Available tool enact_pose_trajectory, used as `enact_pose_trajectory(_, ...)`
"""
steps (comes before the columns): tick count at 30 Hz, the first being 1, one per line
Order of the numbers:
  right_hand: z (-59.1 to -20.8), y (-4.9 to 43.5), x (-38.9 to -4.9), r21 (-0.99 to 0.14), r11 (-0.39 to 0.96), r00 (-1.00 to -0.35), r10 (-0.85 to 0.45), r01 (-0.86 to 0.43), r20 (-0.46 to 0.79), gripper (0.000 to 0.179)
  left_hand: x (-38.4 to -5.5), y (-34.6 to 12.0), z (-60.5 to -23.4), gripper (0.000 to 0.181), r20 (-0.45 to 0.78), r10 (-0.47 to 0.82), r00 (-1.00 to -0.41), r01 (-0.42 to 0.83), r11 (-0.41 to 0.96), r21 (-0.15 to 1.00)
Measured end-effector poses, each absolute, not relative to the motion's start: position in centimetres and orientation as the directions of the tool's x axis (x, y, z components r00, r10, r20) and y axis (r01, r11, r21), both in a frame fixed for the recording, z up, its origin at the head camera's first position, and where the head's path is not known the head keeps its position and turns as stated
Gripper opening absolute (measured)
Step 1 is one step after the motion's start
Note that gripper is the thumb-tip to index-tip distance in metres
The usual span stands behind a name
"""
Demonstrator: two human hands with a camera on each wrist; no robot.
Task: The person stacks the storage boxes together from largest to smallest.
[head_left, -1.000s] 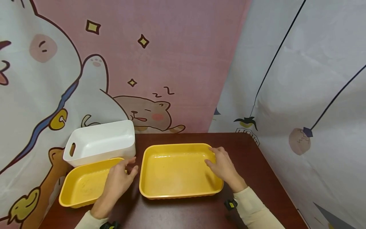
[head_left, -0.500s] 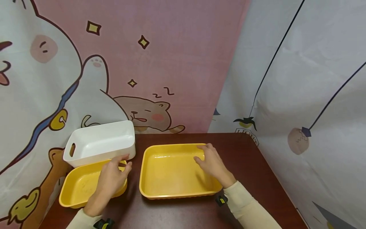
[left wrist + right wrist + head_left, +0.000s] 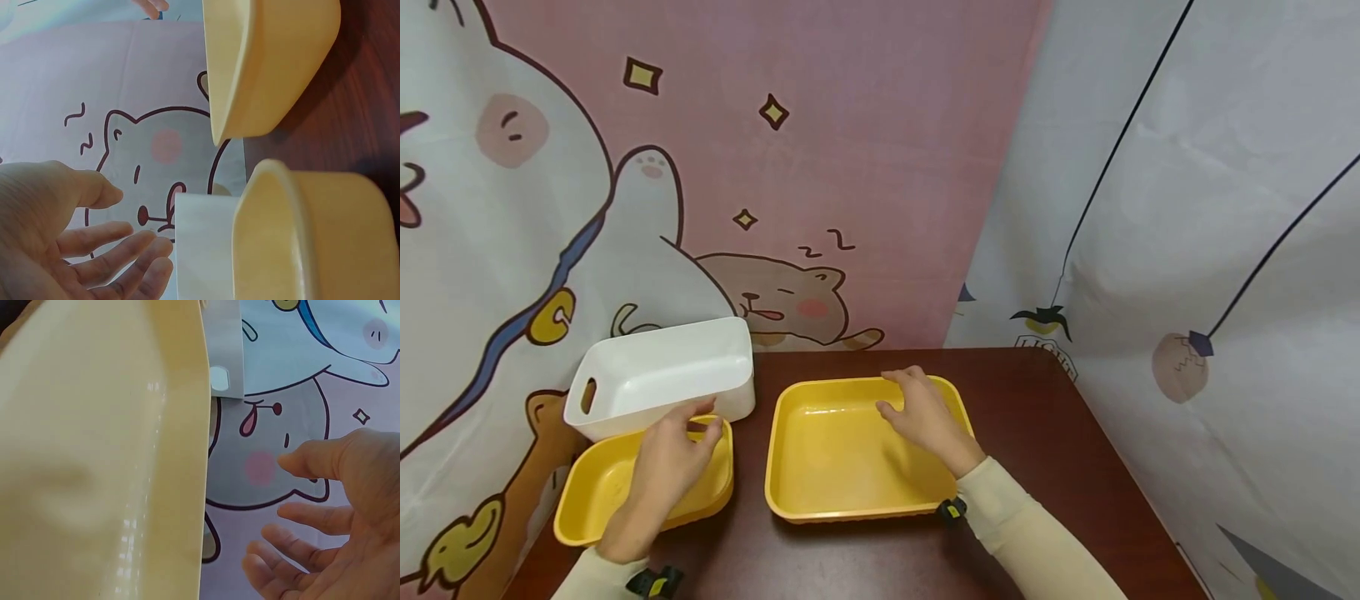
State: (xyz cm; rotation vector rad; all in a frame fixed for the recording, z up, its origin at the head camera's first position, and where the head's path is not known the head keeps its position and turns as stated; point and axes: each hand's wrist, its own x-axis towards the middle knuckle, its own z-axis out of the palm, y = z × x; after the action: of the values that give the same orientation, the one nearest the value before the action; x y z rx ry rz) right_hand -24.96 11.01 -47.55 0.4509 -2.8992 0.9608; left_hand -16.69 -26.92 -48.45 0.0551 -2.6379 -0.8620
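Observation:
My left hand (image 3: 668,460) hovers over the smaller yellow tray (image 3: 602,479) at the left, its fingers loosely bent with nothing between them. Over the larger yellow tray (image 3: 835,450) in the middle is my right hand (image 3: 921,412), thumb apart from the fingers and holding nothing. In the left wrist view the left hand (image 3: 94,234) shows relaxed fingers, apart from the smaller tray's rim (image 3: 272,187). The right wrist view has the right hand (image 3: 325,519) beside the larger tray's wall (image 3: 178,456), with a gap between. Both trays look bare inside.
A white bin (image 3: 662,367) with a handle slot stands behind the smaller tray, against the printed cloth (image 3: 865,167). All three containers rest on a dark brown table (image 3: 1015,400). Another cloth (image 3: 1195,208) hangs along the right side.
Both hands have moved left: the left from the small tray's right end further over it, the right from the large tray's right rim inward. The containers stay put.

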Motion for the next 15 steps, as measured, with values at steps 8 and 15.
enact_pose_trajectory(8,-47.6,9.2,-25.5,-0.595,0.732,-0.942,-0.297,-0.331,0.159,0.055,-17.2,-28.3,-48.3,0.04,0.401,-0.163,-0.901,0.101,0.823,0.559)
enact_pose_trajectory(15,-47.6,7.9,-26.2,-0.599,0.712,-0.928,-0.328,-0.366,0.177,0.054,-17.5,-29.9,-48.4,0.041,0.377,-0.203,-0.904,0.06,0.812,0.58)
